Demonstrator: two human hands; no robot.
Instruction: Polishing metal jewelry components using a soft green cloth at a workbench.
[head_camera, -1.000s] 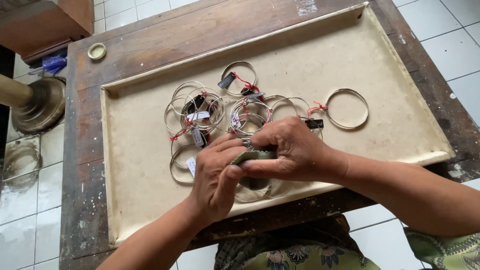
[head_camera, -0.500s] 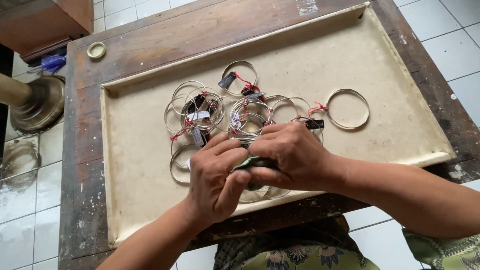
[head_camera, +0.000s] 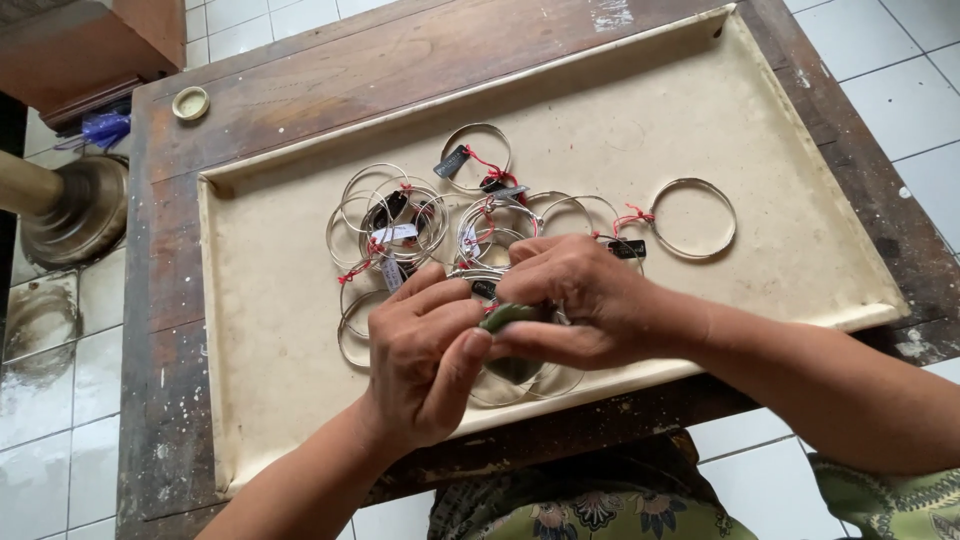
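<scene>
Both my hands meet over the near edge of a shallow beige tray (head_camera: 800, 250). My right hand (head_camera: 580, 300) pinches a small dark green piece (head_camera: 510, 318) against a thin silver bangle (head_camera: 530, 382) that hangs below the fingers. My left hand (head_camera: 425, 355) grips the same bangle from the left, thumb touching the green piece. Just beyond the hands lies a heap of several silver bangles (head_camera: 410, 220) with red threads and small dark and white tags. One bangle (head_camera: 692, 218) lies apart to the right.
The tray rests on a worn dark wooden table (head_camera: 300, 90). A small round cream lid (head_camera: 190, 102) sits at the table's far left corner. A brass stand (head_camera: 70, 205) stands on the white tiled floor to the left. Patterned green cloth (head_camera: 600, 510) covers my lap.
The hands have stayed in place over the tray's near edge. The fingers have shifted a little around the green piece and bangle.
</scene>
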